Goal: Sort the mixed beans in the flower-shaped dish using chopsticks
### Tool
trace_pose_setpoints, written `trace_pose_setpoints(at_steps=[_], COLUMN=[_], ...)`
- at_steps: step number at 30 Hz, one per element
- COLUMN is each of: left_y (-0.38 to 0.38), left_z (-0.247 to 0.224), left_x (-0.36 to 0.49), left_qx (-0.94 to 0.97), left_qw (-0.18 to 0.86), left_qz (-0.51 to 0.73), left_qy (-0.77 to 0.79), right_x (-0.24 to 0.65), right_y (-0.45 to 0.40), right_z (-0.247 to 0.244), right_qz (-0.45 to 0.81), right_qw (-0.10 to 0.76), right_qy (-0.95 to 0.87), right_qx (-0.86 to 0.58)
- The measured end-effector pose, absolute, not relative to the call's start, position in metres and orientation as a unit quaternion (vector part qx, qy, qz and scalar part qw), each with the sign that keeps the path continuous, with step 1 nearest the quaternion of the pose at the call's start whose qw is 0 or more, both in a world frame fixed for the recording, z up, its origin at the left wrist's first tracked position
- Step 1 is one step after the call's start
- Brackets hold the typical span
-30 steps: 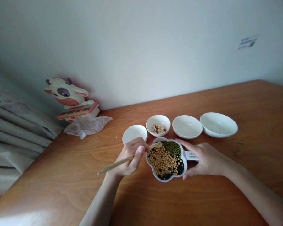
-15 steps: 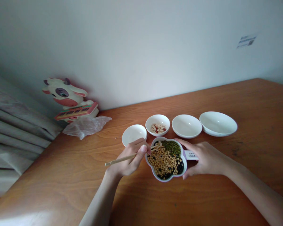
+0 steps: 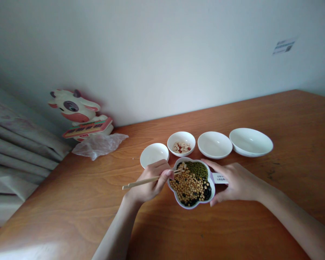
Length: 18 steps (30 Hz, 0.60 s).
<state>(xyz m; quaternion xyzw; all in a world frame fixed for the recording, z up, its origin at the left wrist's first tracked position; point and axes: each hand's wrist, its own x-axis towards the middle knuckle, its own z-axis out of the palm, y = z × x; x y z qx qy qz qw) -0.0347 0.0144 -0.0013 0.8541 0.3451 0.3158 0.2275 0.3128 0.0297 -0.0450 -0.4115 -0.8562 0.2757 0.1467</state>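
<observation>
A warm-toned wooden table (image 3: 70,206) fills the lower part of the frame and runs back to a pale wall (image 3: 162,61) that takes up the top, with a small printed label (image 3: 284,46) at the upper right. Grey folded curtain fabric (image 3: 16,151) hangs at the far left. At the table's back left corner, a cow-shaped figure (image 3: 76,112) leans against the wall, with a crumpled clear plastic bag (image 3: 99,145) just beside it.

Four white bowls stand in a row across the middle of the table, growing larger to the right: a small bowl (image 3: 154,155), a second small bowl (image 3: 181,135) holding pale slivers with red bits (image 3: 182,147), a medium bowl (image 3: 215,144) and a wide bowl (image 3: 250,142).

Just below the row, at lower centre, sits a flower-shaped dish (image 3: 191,204) with a white labelled tab (image 3: 220,178). It holds green mung beans (image 3: 197,170), yellow soybeans (image 3: 188,186) and black beans (image 3: 206,190).

The right hand (image 3: 237,184) grips the dish from the right, above the tab. The left hand (image 3: 154,182) pinches wooden chopsticks (image 3: 141,182), their tips narrowly closed over the dish's upper left; whether they hold anything is too small to tell.
</observation>
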Motion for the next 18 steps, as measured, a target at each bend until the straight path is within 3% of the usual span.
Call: trace_pose_setpoints(at_steps=[9,18], left_y=[0.016,0.025], left_z=[-0.007,-0.025], left_x=[-0.034,-0.025], left_qx=[0.811,0.694], left_qw=[0.198,0.039], left_qz=[0.429,0.626], left_qy=[0.344,0.353], right_x=[0.312,0.313], right_y=[0.031,0.03], right_z=[-0.044,-0.045], right_qz=[0.275,0.275], right_qw=[0.155,0.162], right_qy=[-0.857,-0.858], right_qx=[-0.408,-0.402])
